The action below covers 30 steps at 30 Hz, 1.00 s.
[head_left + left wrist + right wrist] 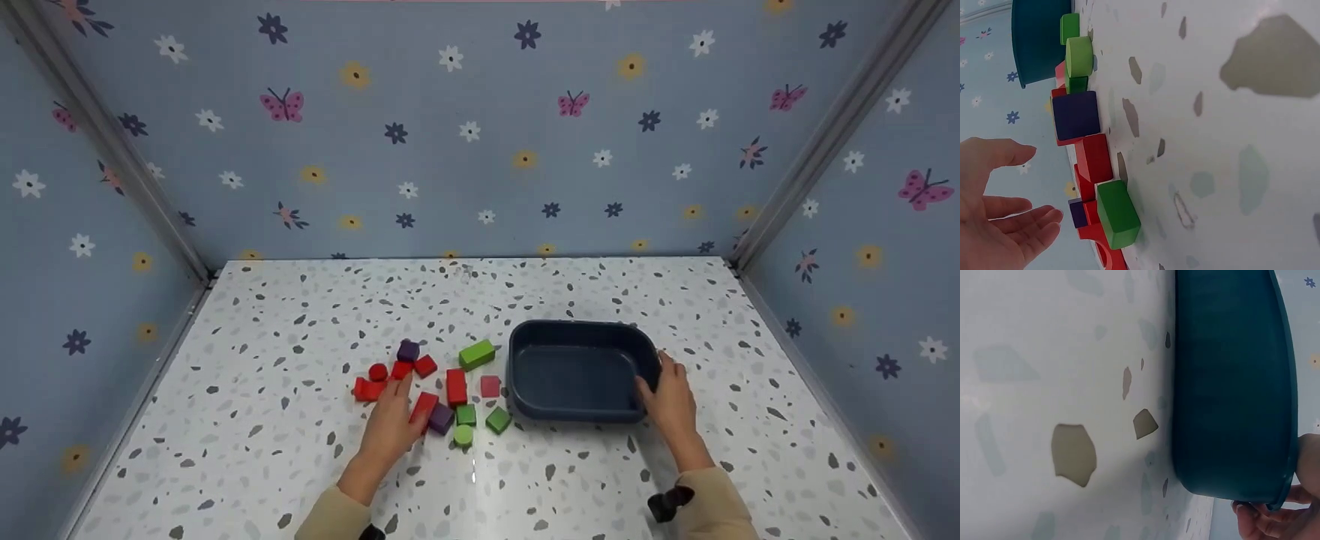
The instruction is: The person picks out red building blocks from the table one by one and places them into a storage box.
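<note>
My right hand (pixel 673 401) grips the right end of a dark blue tub (pixel 581 379), thumb inside the rim and fingers outside. In the right wrist view, fingertips (pixel 1247 520) curl at the corner of its rim. No blocks show inside the tub. My left hand (pixel 388 424) hovers over the left part of a group of blocks, its fingers spread and loosely bent, holding nothing. Near it lie a red block (pixel 424 409), a purple cube (pixel 441 418) and a red cylinder (pixel 378 372). A green block (pixel 1118 214) shows in the left wrist view, hidden from the head view.
Between hand and tub lie a long red block (pixel 456 387), a pink cube (pixel 490 386), a light green block (pixel 477 355), a green cylinder (pixel 463 435) and green cubes (pixel 498 420). Flower-patterned panels (pixel 480 150) enclose the speckled white table (pixel 570 487) at the back and sides.
</note>
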Tool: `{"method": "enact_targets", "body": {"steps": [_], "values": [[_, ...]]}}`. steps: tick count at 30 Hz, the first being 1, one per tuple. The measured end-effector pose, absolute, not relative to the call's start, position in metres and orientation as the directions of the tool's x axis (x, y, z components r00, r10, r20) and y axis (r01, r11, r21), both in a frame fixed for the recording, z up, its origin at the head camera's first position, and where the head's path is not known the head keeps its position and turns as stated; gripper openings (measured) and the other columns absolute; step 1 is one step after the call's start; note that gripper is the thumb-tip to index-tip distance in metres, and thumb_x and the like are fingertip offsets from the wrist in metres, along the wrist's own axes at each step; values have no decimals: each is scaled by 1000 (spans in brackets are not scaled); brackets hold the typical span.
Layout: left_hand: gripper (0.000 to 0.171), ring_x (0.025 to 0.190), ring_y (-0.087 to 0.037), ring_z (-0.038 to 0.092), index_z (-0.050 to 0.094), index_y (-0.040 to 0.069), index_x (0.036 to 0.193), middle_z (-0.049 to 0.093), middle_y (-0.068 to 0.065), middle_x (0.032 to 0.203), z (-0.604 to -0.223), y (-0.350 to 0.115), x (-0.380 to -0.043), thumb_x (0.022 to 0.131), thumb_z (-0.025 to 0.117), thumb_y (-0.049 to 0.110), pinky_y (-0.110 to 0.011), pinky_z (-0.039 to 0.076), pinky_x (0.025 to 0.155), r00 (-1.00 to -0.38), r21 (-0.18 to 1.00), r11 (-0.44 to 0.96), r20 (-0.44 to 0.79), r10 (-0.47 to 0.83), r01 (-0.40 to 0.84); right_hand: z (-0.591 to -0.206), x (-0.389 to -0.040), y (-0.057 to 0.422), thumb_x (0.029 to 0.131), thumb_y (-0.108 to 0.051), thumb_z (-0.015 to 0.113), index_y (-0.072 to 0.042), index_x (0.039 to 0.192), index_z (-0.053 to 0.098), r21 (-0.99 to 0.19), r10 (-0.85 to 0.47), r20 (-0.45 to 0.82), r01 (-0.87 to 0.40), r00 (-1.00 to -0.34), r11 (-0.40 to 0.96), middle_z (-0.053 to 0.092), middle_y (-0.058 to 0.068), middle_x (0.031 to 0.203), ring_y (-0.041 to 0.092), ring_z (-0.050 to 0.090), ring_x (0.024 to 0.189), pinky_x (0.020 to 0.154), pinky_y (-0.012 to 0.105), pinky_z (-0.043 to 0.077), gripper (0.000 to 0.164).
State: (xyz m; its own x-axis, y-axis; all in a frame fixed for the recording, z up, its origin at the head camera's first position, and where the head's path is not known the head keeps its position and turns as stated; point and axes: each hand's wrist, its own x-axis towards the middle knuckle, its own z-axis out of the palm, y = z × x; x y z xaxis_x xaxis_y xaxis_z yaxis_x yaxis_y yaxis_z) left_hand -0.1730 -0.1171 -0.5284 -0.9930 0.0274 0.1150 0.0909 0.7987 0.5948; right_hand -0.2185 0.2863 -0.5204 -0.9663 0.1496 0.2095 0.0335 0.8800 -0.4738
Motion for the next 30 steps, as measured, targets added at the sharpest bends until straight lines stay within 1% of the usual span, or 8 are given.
{"method": "enact_targets", "body": {"steps": [6,12,19,21,24,27,30], "values": [[55,108,-37,46,44,-12,121,44,-27,119,-533,-117,-173,74,67,7,-45,38,89,-989,602,787,136,61,132,-523,-220,288,84,-14,57,7,128,35,-486,181,198,64,-963,872,42,33,113,46,47,97,77,54,38,54],[50,104,-35,48,47,-13,117,47,-26,113,-536,-115,-173,73,65,6,-44,38,89,-990,586,800,119,73,130,-524,-222,288,85,-11,54,6,125,39,-492,206,193,87,-959,866,44,32,111,45,49,95,75,53,39,46],[48,102,-36,49,49,-13,113,47,-27,111,-538,-114,-173,71,65,3,-45,39,88,-991,582,803,104,82,127,-524,-223,287,85,-4,48,6,123,41,-491,232,188,114,-954,864,45,32,108,46,49,92,71,53,40,40],[46,99,-35,50,50,-13,111,48,-25,109,-540,-114,-173,71,65,3,-44,40,87,-991,578,806,104,82,128,-524,-223,287,85,-2,46,5,122,41,-496,238,191,116,-952,861,46,32,106,46,49,90,70,53,40,38],[44,91,-31,52,51,-13,108,49,-21,101,-543,-114,-174,70,66,3,-42,43,83,-991,573,809,99,89,130,-526,-223,287,84,0,43,5,121,42,-503,237,207,105,-949,858,47,32,104,46,50,88,67,53,40,37],[43,87,-28,52,52,-12,107,49,-18,95,-546,-114,-174,70,68,3,-41,43,82,-994,567,816,66,85,107,-527,-222,287,84,1,41,6,120,43,-506,230,223,89,-947,858,48,33,100,46,50,86,66,53,40,37],[42,86,-27,51,52,-12,106,49,-16,92,-547,-112,-175,70,68,3,-40,44,81,-997,557,826,37,73,81,-527,-223,287,84,2,40,7,120,42,-503,224,223,85,-949,860,48,33,99,46,50,85,65,53,41,37]]}}
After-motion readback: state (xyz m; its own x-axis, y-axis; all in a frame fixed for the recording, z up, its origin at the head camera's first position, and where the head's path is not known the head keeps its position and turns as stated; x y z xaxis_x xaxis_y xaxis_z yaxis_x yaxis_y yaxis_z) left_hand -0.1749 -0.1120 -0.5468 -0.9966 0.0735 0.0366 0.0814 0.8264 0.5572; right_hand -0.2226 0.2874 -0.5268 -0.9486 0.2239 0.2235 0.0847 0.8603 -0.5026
